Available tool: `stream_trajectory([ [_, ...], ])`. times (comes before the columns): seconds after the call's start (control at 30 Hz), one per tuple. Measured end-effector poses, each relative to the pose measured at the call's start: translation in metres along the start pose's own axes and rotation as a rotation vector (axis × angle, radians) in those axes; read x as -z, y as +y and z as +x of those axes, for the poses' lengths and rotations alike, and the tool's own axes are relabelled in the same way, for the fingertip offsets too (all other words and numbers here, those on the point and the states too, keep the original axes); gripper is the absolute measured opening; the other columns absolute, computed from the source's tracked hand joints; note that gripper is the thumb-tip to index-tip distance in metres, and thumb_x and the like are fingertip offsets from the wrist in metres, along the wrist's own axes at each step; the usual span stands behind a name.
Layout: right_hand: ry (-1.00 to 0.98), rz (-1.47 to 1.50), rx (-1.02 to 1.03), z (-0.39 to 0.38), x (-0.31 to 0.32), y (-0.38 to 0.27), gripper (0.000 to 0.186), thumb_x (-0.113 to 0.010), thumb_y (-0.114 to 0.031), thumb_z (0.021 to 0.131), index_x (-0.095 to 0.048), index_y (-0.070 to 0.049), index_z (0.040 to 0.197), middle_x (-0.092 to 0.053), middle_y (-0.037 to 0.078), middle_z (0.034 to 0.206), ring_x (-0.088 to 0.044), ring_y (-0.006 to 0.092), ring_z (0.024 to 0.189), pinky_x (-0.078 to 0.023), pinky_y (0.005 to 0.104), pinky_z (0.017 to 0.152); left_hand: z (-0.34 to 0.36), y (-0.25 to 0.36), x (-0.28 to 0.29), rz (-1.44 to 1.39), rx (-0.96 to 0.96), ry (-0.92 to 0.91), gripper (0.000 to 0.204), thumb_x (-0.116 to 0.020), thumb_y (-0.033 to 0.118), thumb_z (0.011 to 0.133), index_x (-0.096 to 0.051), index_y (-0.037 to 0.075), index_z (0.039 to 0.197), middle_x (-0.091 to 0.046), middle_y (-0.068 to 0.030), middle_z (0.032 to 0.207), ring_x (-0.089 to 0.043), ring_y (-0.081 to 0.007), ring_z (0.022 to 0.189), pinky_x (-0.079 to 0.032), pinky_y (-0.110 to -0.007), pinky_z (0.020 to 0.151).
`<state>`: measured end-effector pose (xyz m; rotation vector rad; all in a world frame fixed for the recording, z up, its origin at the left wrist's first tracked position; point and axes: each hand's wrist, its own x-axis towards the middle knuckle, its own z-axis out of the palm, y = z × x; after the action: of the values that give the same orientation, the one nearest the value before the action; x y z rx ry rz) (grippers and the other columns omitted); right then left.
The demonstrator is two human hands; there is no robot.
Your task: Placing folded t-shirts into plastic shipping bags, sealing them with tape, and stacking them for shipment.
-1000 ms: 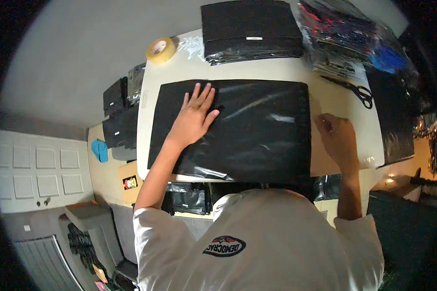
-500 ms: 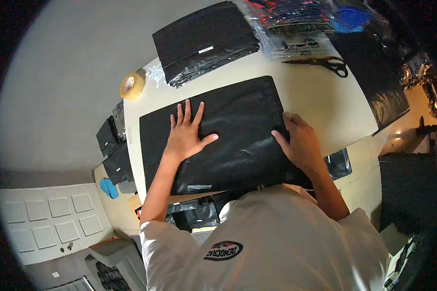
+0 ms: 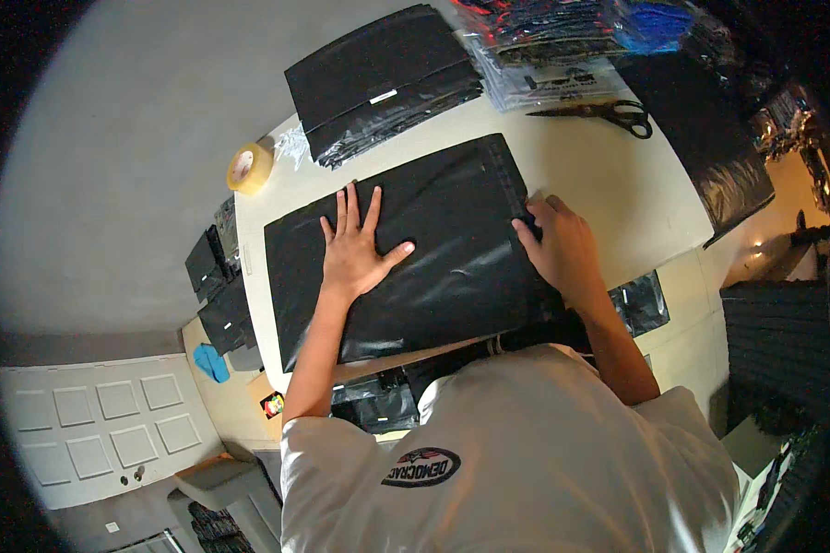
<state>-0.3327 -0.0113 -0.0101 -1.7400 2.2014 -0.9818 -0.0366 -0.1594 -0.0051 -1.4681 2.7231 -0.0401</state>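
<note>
A wide black plastic bag [image 3: 433, 249] lies flat before me, with a narrow seam or folded band running down its right side. My left hand [image 3: 355, 253] presses on its left half, palm down and fingers spread. At the bag's right edge my right hand [image 3: 561, 244] is closed, the thumb on top and the other fingers curled at the border. The undersides of those fingers are hidden. Behind the bag rests a stack of folded black plastic bags [image 3: 378, 74] with a small white label.
The white table [image 3: 618, 203] carries a roll of yellowish tape [image 3: 250, 169] at far left and black scissors [image 3: 609, 114] at far right. Clear plastic packages [image 3: 553, 83] lie behind the scissors. More black plastic [image 3: 710, 157] drapes along the right edge.
My right hand has shifted slightly left and away from me with the bag's right edge. The band along that side now shows more plainly. My left hand stays spread on the bag.
</note>
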Motion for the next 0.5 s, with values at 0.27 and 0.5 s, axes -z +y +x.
stream_trajectory([
  [0.27, 0.087, 0.079, 0.112, 0.005, -0.014, 0.016, 0.015, -0.073, -0.016, 0.092, -0.066, -0.005, 0.099, -0.068, 0.017, 0.094, -0.068, 0.0412, 0.084, -0.056, 0.0489, 0.076, -0.004, 0.009, 0.011, -0.008, -0.053, -0.003, 0.105, -0.061, 0.074, 0.087, -0.02, 0.021, 0.168, -0.009, -0.0168, 0.175, -0.01, -0.0415, 0.16, -0.015, -0.074, 0.121],
  [0.5, -0.075, 0.311, -0.073, -0.006, 0.016, -0.005, 0.053, -0.073, -0.014, 0.092, -0.05, -0.01, 0.14, -0.069, 0.021, 0.1, -0.07, 0.0392, 0.088, -0.055, 0.0488, 0.079, -0.008, 0.054, -0.001, -0.11, -0.273, 0.056, 0.09, -0.053, 0.066, 0.097, -0.024, 0.018, 0.167, -0.013, -0.0166, 0.174, -0.011, -0.0438, 0.159, -0.012, -0.072, 0.122],
])
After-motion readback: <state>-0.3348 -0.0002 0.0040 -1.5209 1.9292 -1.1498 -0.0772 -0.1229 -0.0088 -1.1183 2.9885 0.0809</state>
